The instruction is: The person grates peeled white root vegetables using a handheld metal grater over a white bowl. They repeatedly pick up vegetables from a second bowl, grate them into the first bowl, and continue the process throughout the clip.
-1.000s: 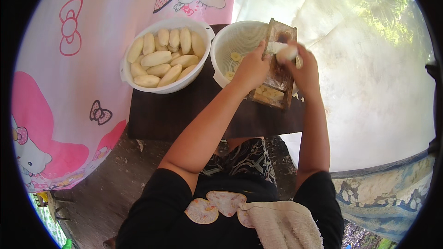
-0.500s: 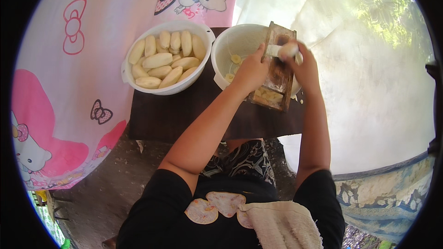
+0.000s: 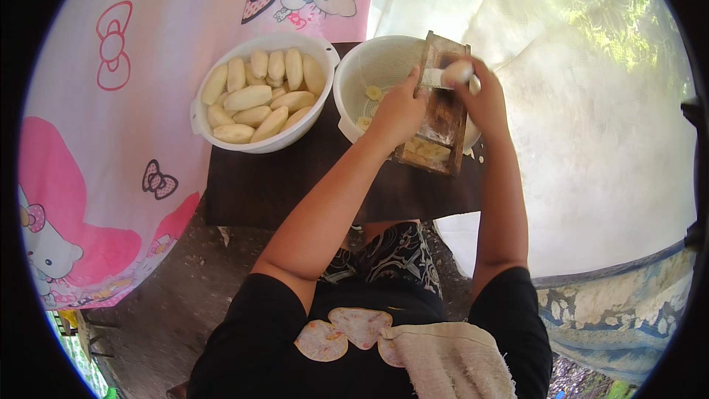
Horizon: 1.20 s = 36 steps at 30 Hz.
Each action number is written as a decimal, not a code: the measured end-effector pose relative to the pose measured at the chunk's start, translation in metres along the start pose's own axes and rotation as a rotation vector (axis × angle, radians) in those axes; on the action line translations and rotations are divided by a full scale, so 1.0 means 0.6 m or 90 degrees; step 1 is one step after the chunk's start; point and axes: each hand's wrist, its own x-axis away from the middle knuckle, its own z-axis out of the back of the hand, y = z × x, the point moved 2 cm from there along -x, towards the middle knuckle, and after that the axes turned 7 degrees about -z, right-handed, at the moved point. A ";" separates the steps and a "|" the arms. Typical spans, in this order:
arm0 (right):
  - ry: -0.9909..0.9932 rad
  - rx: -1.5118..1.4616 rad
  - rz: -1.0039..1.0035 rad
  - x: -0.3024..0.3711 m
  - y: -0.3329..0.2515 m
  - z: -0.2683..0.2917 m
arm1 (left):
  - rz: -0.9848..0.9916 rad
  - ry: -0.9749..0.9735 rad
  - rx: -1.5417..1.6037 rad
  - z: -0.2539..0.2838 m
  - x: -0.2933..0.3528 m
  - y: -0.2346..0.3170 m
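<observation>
Toward the far right corner of the dark brown desk (image 3: 251, 196), we see the pale rounded piece (image 3: 458, 72) in the bare right hand (image 3: 485, 102) only blurred. The rectangular brown wooden slicer (image 3: 445, 116) hides part of the round white plastic bowl (image 3: 391, 61).

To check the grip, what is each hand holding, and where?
Left hand: wooden slicer, by its left edge. Right hand: pale blurred piece, exact contact unclear.

Pink curtain (image 3: 159, 103) w/ bows (image 3: 112, 46) hangs L, white sheet (image 3: 591, 162) R.
</observation>
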 end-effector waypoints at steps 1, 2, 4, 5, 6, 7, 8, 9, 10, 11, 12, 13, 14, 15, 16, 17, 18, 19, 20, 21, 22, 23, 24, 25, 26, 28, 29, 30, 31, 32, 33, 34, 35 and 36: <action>0.006 -0.036 0.006 0.036 -0.018 0.004 | -0.003 0.006 0.014 -0.002 -0.001 -0.002; -0.019 0.001 0.020 0.066 -0.034 0.015 | -0.002 0.011 0.023 -0.005 -0.001 -0.006; -0.076 0.072 0.027 0.098 -0.047 0.021 | -0.011 0.022 0.020 -0.006 -0.004 -0.014; -0.063 0.121 0.043 0.094 -0.046 0.020 | -0.020 0.023 0.010 -0.007 -0.006 -0.017; -0.037 0.087 0.057 0.081 -0.039 0.020 | -0.030 0.020 -0.002 -0.009 -0.006 -0.019; -0.024 0.073 0.042 0.041 -0.025 0.010 | -0.021 0.010 0.015 -0.010 -0.008 -0.020; -0.010 0.058 0.029 0.004 -0.008 0.002 | -0.016 0.002 0.026 -0.009 -0.009 -0.020; 0.017 0.093 -0.004 -0.029 0.010 -0.005 | -0.011 0.001 0.041 -0.008 -0.008 -0.018; 0.052 0.119 -0.017 -0.056 0.023 -0.010 | -0.014 -0.003 0.025 -0.007 -0.009 -0.013; 0.040 0.115 -0.033 -0.065 0.032 -0.012 | -0.016 0.001 0.013 -0.005 -0.006 -0.009; 0.032 0.104 -0.034 -0.069 0.033 -0.012 | -0.024 0.013 0.002 -0.002 -0.004 -0.005; 0.021 0.095 -0.035 -0.064 0.028 -0.011 | -0.010 0.005 0.008 0.000 -0.002 -0.003; 0.004 0.058 -0.008 -0.042 0.018 -0.007 | -0.001 0.003 0.018 -0.001 -0.001 -0.002; -0.008 0.019 0.009 -0.010 0.003 0.000 | 0.003 0.006 0.028 -0.002 -0.002 -0.002; -0.016 0.046 0.022 0.029 -0.015 0.009 | 0.002 0.010 0.034 -0.003 -0.003 -0.003; -0.017 0.062 0.039 0.065 -0.031 0.013 | 0.000 0.015 0.036 -0.004 -0.004 -0.006; -0.024 0.091 0.039 0.084 -0.040 0.014 | -0.007 0.022 0.036 -0.005 -0.003 -0.010; -0.026 0.114 0.053 0.097 -0.045 0.015 | -0.012 0.026 0.027 -0.005 -0.004 -0.014; -0.040 0.151 0.049 0.101 -0.047 0.012 | -0.022 0.025 0.018 -0.004 -0.007 -0.017; -0.045 0.115 0.030 0.081 -0.039 0.007 | -0.032 0.018 0.011 -0.007 -0.007 -0.017; 0.019 0.130 0.062 0.053 -0.031 -0.004 | -0.022 0.005 0.016 -0.008 -0.009 -0.018; 0.010 0.079 0.060 0.016 -0.018 -0.005 | -0.013 -0.002 0.021 -0.005 -0.011 -0.018; 0.013 0.125 0.024 -0.022 -0.004 -0.012 | -0.011 0.002 0.026 -0.005 -0.009 -0.015; 0.025 0.125 -0.010 -0.050 0.007 -0.016 | 0.021 -0.009 0.051 -0.004 -0.008 -0.011; 0.023 0.132 -0.016 -0.064 0.014 -0.017 | 0.021 -0.013 0.039 -0.002 -0.007 -0.006; 0.010 0.162 -0.048 -0.066 0.013 -0.014 | 0.016 -0.005 0.024 0.002 -0.003 0.002; -0.017 0.081 -0.018 -0.042 0.006 -0.008 | 0.021 -0.010 0.022 0.002 -0.002 0.002; -0.045 0.037 0.001 -0.017 -0.004 -0.002 | 0.017 -0.007 0.024 0.002 -0.002 0.002; -0.060 -0.018 0.041 0.018 -0.015 0.004 | 0.012 -0.002 0.025 0.001 -0.003 0.000; -0.058 0.058 0.033 0.054 -0.025 0.007 | 0.005 0.009 0.031 0.000 -0.006 -0.003; -0.073 0.039 0.037 0.084 -0.034 0.012 | -0.003 0.019 0.035 -0.002 -0.007 -0.006; -0.065 0.050 0.043 0.097 -0.036 0.012 | -0.010 0.025 0.036 -0.004 -0.007 -0.009; -0.061 0.057 0.067 0.100 -0.036 0.011 | -0.004 0.021 0.028 -0.004 -0.007 -0.012; -0.055 0.066 0.088 0.096 -0.033 0.011 | 0.001 0.012 0.021 -0.004 -0.008 -0.013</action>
